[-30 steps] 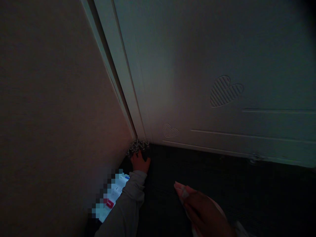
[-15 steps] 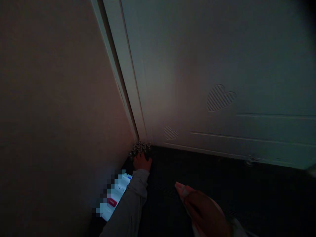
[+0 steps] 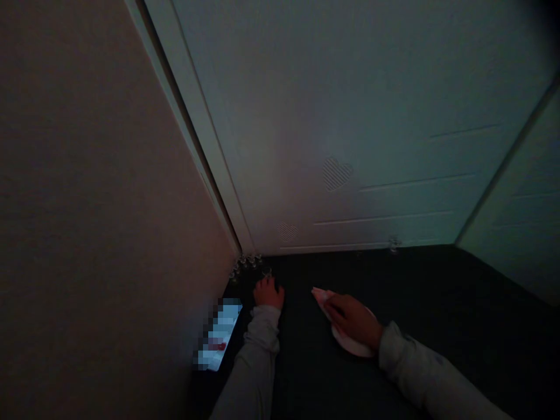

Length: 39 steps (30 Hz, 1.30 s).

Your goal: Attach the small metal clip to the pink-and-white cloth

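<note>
Across the dark surface (image 3: 306, 361), one of the hands (image 3: 356, 321) half-hides pink cloth (image 3: 352, 345).

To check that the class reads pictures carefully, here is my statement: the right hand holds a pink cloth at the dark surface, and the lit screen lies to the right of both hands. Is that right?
No, the side is wrong: in the head view the lit screen lies to the left of both hands. The right hand does hold the pink cloth at the dark surface.

Head view, single: taken from above the worktop (image 3: 306, 361), directed forward and down, both hands (image 3: 312, 306) included.
</note>
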Available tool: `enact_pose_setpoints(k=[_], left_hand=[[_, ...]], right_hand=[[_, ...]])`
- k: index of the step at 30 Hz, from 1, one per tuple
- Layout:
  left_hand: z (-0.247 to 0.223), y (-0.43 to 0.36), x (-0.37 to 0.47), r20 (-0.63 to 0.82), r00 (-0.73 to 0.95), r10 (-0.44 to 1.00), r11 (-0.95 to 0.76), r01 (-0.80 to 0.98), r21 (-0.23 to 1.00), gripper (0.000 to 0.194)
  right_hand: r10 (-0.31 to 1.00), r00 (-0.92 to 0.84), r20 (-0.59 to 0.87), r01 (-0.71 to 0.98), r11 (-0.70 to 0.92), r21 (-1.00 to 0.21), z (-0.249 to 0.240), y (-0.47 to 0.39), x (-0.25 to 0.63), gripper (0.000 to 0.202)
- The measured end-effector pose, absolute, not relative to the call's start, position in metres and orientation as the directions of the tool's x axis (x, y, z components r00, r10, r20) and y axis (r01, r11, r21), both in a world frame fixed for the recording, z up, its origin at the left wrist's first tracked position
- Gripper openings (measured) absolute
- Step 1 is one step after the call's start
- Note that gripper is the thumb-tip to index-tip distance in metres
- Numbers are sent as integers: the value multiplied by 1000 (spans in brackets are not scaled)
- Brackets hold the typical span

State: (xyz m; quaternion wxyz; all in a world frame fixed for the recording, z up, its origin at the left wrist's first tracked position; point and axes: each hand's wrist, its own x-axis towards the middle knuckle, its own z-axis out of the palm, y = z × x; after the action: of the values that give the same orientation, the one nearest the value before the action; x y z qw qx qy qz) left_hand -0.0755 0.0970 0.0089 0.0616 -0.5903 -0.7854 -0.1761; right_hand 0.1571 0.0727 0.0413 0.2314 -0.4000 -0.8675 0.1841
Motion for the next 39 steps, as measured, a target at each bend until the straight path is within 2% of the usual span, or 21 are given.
enact_pose_setpoints(k=[6,14,25,29,33,36,39], left_hand=[[7,68,-36,324,-134,937,64,974,217,32],[8,56,-28,308,-102,946,21,966,257,32],[5,57,-29,389,-58,919,-73,946,315,32],[5,50,-27,436,-78,896,-113,912,395,32],[5,43,-27,453,-80,888,-166,862,478,28],[2,43,-31,472,-138,871,-159,829,537,25],[-1,48,-36,453,-231,861,-96,802,590,25]], right_hand=[[822,-459,337,603,567,-561,27,67,169,28],[862,-383,332,598,505,-622,18,66,172,31],[801,-459,385,660,597,-456,25,59,181,29],[778,-412,474,692,606,-394,26,47,178,26],[745,-526,410,674,660,-333,28,28,173,27],[716,-590,372,634,697,-336,27,21,173,31],[729,-563,389,606,685,-405,23,26,176,33]])
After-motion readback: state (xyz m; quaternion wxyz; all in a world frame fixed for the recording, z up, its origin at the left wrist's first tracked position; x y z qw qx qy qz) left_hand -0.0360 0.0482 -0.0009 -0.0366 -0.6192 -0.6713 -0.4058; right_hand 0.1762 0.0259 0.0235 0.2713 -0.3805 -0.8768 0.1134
